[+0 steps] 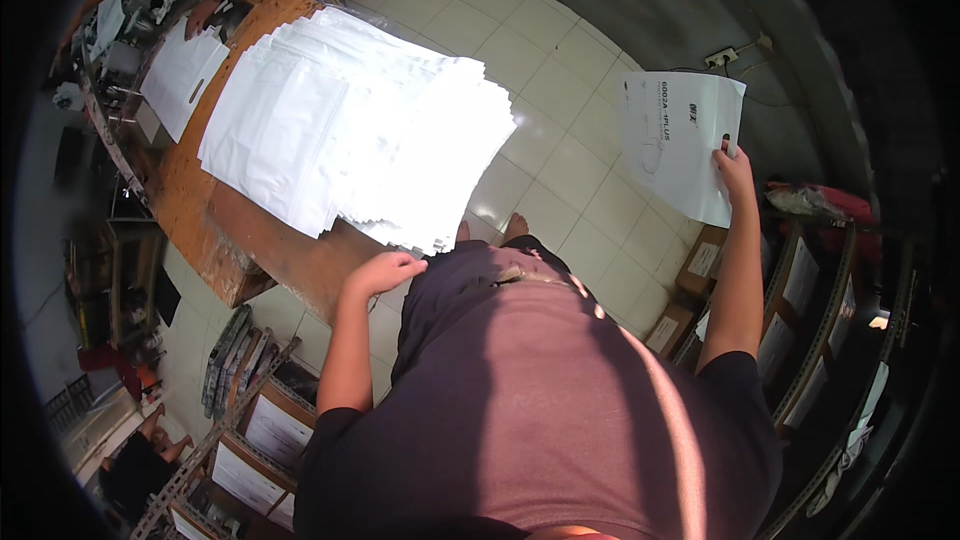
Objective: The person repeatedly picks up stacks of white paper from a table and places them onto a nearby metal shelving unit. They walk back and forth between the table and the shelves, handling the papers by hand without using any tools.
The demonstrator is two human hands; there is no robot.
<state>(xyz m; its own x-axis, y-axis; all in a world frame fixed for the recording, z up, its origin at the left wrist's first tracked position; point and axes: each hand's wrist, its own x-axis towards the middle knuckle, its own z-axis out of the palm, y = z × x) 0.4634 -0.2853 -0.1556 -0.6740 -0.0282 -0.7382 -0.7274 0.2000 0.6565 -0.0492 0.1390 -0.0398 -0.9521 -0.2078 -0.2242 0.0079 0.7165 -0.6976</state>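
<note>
My right hand (737, 172) is raised out to the right, closed on the edge of a flat white plastic bag (650, 155) at its cut-out handle. Dark print and a line drawing show on the bag, which hangs spread open to view above the floor. A thick, uneven stack of white plastic bags (290, 130) lies on the wooden table (265, 230) in front and to the left. My left hand (385, 273) is beside the stack's near corner, its fingers curled together with nothing visible in them. Whether its fingertips touch the stack I cannot tell.
At the table's far left end, another person's hand (203, 12) is over a white bag (185, 80). Metal racks with boxes stand at lower left (245, 440) and right (800, 330). Cardboard boxes (703, 262) sit near the grey wall, which carries a socket (722, 57).
</note>
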